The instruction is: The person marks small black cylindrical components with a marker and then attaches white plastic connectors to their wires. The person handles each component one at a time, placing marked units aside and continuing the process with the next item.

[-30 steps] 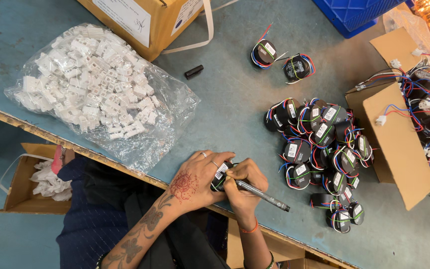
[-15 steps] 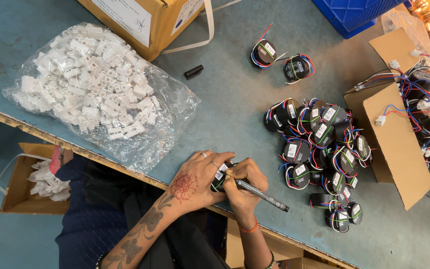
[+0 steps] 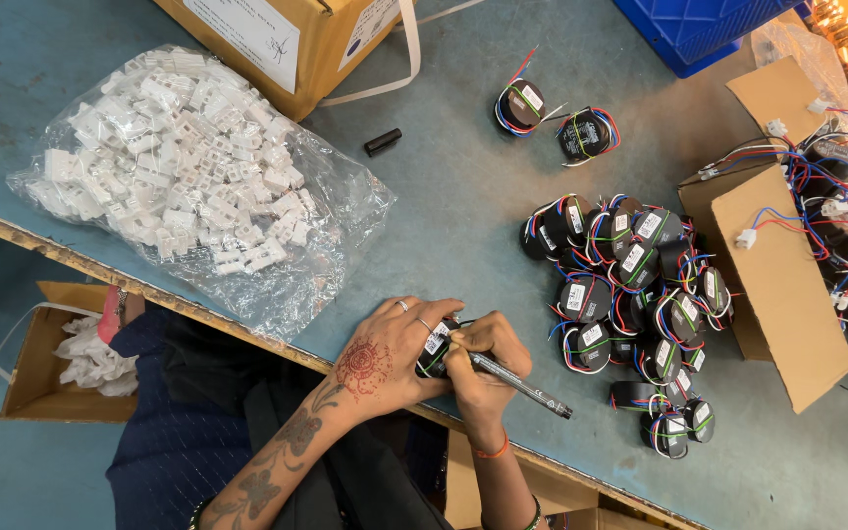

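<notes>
My left hand (image 3: 385, 355) grips a small round black wound coil (image 3: 436, 345) with a white label, near the table's front edge. My right hand (image 3: 483, 368) holds a dark marker pen (image 3: 522, 386), its tip touching the coil's label and its barrel pointing to the right. A heap of several similar coils (image 3: 630, 294) with red, blue and green wires lies just right of my hands. Two more coils (image 3: 554, 120) sit apart farther back.
A clear plastic bag of white connector housings (image 3: 188, 177) lies at left. A cardboard box (image 3: 287, 39) stands behind it, with a black pen cap (image 3: 382, 142) beside it. An open carton of wired coils (image 3: 787, 245) is at right, a blue crate (image 3: 699, 29) behind.
Both hands stay on the coil near the front edge; the pen tip has shifted only slightly on the label.
</notes>
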`<control>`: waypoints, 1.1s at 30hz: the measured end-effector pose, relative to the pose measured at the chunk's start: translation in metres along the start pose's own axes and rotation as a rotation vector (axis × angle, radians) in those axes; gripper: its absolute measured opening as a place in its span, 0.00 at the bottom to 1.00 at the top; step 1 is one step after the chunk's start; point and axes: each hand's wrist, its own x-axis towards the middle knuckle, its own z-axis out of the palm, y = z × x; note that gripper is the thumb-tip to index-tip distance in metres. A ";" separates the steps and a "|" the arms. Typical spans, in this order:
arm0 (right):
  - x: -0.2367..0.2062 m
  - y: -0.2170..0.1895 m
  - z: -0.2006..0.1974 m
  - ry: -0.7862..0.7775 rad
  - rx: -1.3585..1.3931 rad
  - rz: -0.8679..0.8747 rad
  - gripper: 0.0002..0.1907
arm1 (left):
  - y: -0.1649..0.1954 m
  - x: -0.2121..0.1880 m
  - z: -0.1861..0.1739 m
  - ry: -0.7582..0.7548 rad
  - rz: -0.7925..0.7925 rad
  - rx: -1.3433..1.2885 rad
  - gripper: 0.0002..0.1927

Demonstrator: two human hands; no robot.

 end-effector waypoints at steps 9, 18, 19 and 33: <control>0.001 -0.001 0.000 -0.015 -0.017 -0.019 0.06 | 0.001 0.000 0.000 -0.004 -0.011 0.008 0.42; -0.005 0.003 -0.007 0.009 0.070 0.014 0.06 | 0.004 -0.001 -0.002 -0.006 -0.013 0.007 0.43; -0.007 0.004 -0.011 0.022 0.111 0.020 0.06 | 0.005 -0.001 -0.004 0.001 0.011 -0.007 0.44; -0.040 0.012 -0.089 0.392 -0.424 -0.172 0.09 | 0.007 0.020 0.008 -0.104 0.155 0.184 0.47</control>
